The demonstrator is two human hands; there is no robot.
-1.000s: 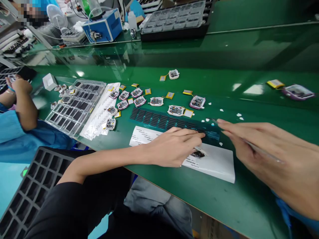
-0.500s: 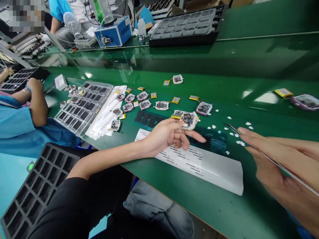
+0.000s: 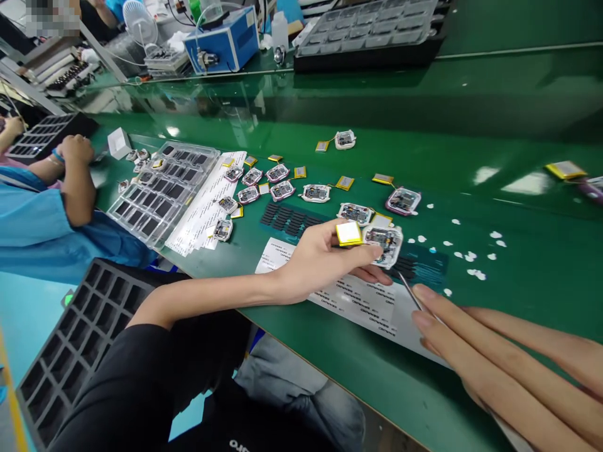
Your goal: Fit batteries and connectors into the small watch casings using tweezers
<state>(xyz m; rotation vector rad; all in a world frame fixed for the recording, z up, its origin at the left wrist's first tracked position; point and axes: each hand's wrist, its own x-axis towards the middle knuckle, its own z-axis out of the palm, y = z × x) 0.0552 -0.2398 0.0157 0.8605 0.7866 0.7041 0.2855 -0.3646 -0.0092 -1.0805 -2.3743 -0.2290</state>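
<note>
Green bench (image 3: 471, 169); my left hand (image 3: 325, 257) pinches watch module (image 3: 384, 242); my right hand (image 3: 499, 370) grips tweezers (image 3: 409, 290).

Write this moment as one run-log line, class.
left hand: holds watch module with yellow battery | right hand: holds tweezers, tip near module | below: white label sheet on green bench
</note>
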